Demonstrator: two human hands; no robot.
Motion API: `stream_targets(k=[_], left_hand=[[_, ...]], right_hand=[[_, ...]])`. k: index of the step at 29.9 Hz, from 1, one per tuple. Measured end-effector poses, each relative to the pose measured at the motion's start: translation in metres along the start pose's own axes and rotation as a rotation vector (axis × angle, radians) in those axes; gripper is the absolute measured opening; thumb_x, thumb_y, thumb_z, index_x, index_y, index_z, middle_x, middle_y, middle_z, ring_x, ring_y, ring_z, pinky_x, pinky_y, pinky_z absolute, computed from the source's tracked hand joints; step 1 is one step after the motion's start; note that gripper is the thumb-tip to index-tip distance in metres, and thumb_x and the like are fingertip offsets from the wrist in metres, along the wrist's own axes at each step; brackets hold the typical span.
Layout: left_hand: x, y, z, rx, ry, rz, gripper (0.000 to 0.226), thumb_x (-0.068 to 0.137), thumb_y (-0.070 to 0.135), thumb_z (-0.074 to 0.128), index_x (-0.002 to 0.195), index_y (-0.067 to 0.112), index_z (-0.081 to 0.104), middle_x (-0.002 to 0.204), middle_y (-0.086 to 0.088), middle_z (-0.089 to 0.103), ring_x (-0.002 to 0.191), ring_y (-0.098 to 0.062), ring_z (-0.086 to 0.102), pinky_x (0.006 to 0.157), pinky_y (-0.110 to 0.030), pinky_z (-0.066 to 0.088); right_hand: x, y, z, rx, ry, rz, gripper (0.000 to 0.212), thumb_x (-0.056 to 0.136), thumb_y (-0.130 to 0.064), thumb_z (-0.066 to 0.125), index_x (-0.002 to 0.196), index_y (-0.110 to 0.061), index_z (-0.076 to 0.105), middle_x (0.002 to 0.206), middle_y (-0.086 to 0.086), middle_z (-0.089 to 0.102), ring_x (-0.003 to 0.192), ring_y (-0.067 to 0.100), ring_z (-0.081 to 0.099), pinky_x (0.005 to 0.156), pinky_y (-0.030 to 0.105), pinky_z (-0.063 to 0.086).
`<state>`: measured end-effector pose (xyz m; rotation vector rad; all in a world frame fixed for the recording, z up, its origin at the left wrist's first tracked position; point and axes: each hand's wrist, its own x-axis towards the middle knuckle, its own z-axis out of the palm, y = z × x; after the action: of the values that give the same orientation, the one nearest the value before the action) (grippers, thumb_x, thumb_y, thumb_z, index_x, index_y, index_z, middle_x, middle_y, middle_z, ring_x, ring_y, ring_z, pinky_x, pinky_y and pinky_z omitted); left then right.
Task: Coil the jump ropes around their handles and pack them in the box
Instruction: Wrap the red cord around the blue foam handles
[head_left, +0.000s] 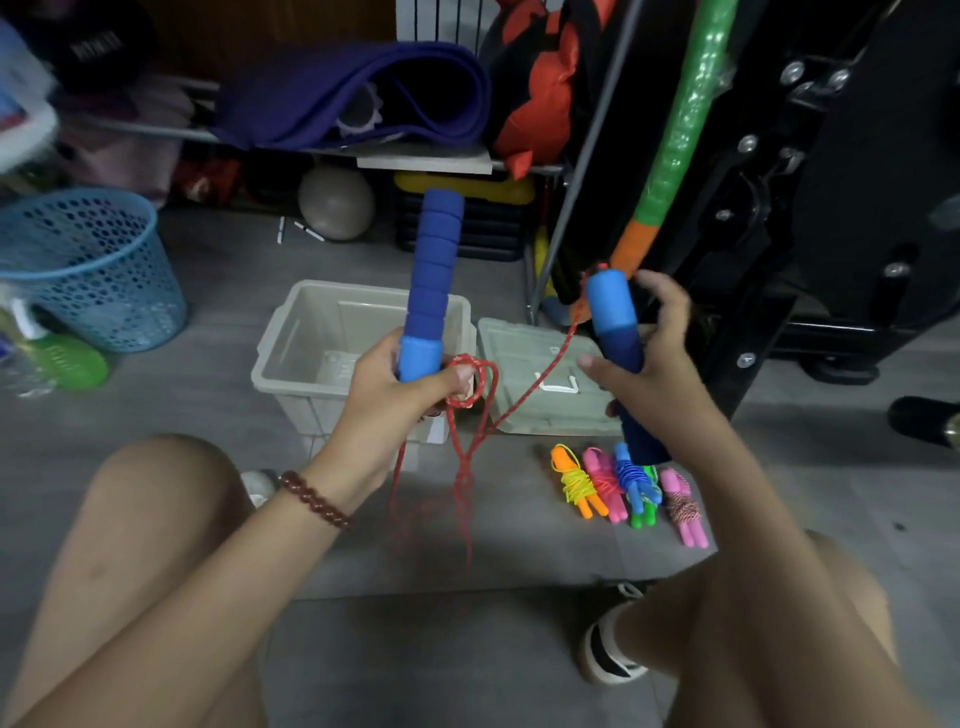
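My left hand (400, 387) grips the lower end of a blue foam handle (432, 270) that stands upright, with loops of red rope (470, 431) around its fingers. My right hand (654, 353) holds the second blue handle (613, 322), tilted, with the rope running from its top down to the loops. Slack rope hangs to the floor between my knees. The beige box (291, 332) sits open on the floor behind my hands, its lid (524, 358) beside it on the right. Several coiled jump ropes (628, 486) in orange, pink, blue and green lie in a row on the floor.
A blue mesh basket (88, 270) stands at left with a green bottle (62, 358) beside it. A shelf with a purple mat (353, 93) and a ball (336, 202) lies behind. Black gym equipment (810, 182) stands at right.
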<state>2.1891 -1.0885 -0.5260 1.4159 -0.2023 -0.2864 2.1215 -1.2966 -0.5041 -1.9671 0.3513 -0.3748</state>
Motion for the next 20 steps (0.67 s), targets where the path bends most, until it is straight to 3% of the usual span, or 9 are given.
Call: stream_targets(k=[2, 4, 5, 8, 10, 12, 14, 18, 20], left_hand=[[0.0, 0.0, 0.001, -0.006, 0.001, -0.009, 0.026, 0.075, -0.001, 0.071, 0.083, 0.017, 0.055, 0.061, 0.013, 0.063, 0.064, -0.007, 0.06, 0.063, -0.021, 0.05], [-0.001, 0.001, 0.002, -0.018, -0.014, -0.006, 0.026, 0.077, -0.006, 0.068, 0.085, 0.015, 0.055, 0.059, 0.013, 0.064, 0.061, -0.004, 0.062, 0.062, -0.018, 0.053], [-0.001, 0.002, 0.003, -0.027, -0.027, -0.001, 0.026, 0.078, -0.009, 0.066, 0.085, 0.013, 0.054, 0.058, 0.013, 0.064, 0.06, -0.003, 0.063, 0.06, -0.016, 0.052], [-0.003, 0.004, 0.004, -0.025, -0.094, 0.009, 0.027, 0.078, -0.012, 0.063, 0.087, 0.012, 0.052, 0.058, 0.012, 0.065, 0.059, -0.003, 0.065, 0.059, -0.013, 0.05], [-0.003, 0.004, 0.003, 0.008, -0.125, 0.017, 0.027, 0.078, -0.01, 0.064, 0.086, 0.013, 0.053, 0.061, 0.01, 0.065, 0.06, -0.003, 0.064, 0.059, -0.014, 0.05], [-0.003, 0.003, 0.003, 0.034, -0.135, 0.03, 0.027, 0.079, -0.008, 0.065, 0.085, 0.015, 0.054, 0.067, 0.007, 0.064, 0.062, -0.003, 0.063, 0.059, -0.016, 0.05], [-0.003, 0.004, 0.003, 0.056, -0.124, 0.04, 0.026, 0.079, -0.007, 0.065, 0.086, 0.015, 0.054, 0.07, 0.003, 0.062, 0.062, -0.005, 0.062, 0.059, -0.018, 0.051], [0.0, 0.002, 0.001, 0.157, -0.036, 0.099, 0.025, 0.078, -0.004, 0.068, 0.09, 0.013, 0.054, 0.075, -0.002, 0.065, 0.066, -0.008, 0.065, 0.063, -0.024, 0.056], [0.004, 0.001, -0.004, 0.22, 0.033, 0.138, 0.026, 0.076, -0.001, 0.071, 0.088, 0.014, 0.054, 0.08, -0.01, 0.065, 0.07, -0.014, 0.065, 0.065, -0.028, 0.056]], right_hand=[[-0.004, -0.006, 0.012, -0.057, -0.109, -0.065, 0.075, 0.085, -0.007, 0.066, 0.133, -0.047, 0.024, 0.117, 0.001, 0.041, 0.085, 0.021, 0.052, 0.059, 0.037, 0.056], [-0.008, -0.006, 0.024, -0.165, -0.158, -0.117, 0.077, 0.086, -0.011, 0.065, 0.127, -0.058, 0.02, 0.124, -0.009, 0.029, 0.116, 0.025, 0.036, 0.086, 0.053, 0.05], [-0.01, -0.005, 0.029, -0.184, -0.164, -0.133, 0.077, 0.087, -0.011, 0.063, 0.127, -0.059, 0.018, 0.129, -0.004, 0.023, 0.126, 0.023, 0.025, 0.094, 0.056, 0.045], [-0.011, -0.005, 0.04, -0.219, -0.158, -0.216, 0.067, 0.091, -0.003, 0.054, 0.135, -0.048, 0.029, 0.143, 0.01, 0.008, 0.14, 0.019, 0.009, 0.109, 0.037, 0.035], [-0.01, -0.004, 0.046, -0.242, -0.152, -0.291, 0.048, 0.091, 0.0, 0.053, 0.125, -0.034, 0.053, 0.142, 0.013, 0.019, 0.138, 0.011, 0.017, 0.105, 0.01, 0.027], [-0.011, -0.003, 0.052, -0.217, -0.163, -0.291, 0.019, 0.088, -0.01, 0.063, 0.102, -0.023, 0.067, 0.132, 0.013, 0.037, 0.123, -0.01, 0.033, 0.093, -0.002, 0.023], [-0.012, -0.003, 0.058, -0.181, -0.162, -0.242, 0.01, 0.081, -0.019, 0.072, 0.083, -0.024, 0.065, 0.122, 0.011, 0.046, 0.108, -0.022, 0.037, 0.087, -0.002, 0.026], [-0.011, -0.006, 0.062, -0.12, -0.116, -0.187, 0.024, 0.078, -0.019, 0.075, 0.069, -0.032, 0.058, 0.115, 0.005, 0.051, 0.112, -0.005, 0.042, 0.09, 0.003, 0.029], [-0.012, -0.01, 0.061, -0.1, -0.096, -0.181, 0.022, 0.079, -0.018, 0.074, 0.069, -0.031, 0.059, 0.115, 0.003, 0.051, 0.112, 0.002, 0.045, 0.089, 0.016, 0.039]])
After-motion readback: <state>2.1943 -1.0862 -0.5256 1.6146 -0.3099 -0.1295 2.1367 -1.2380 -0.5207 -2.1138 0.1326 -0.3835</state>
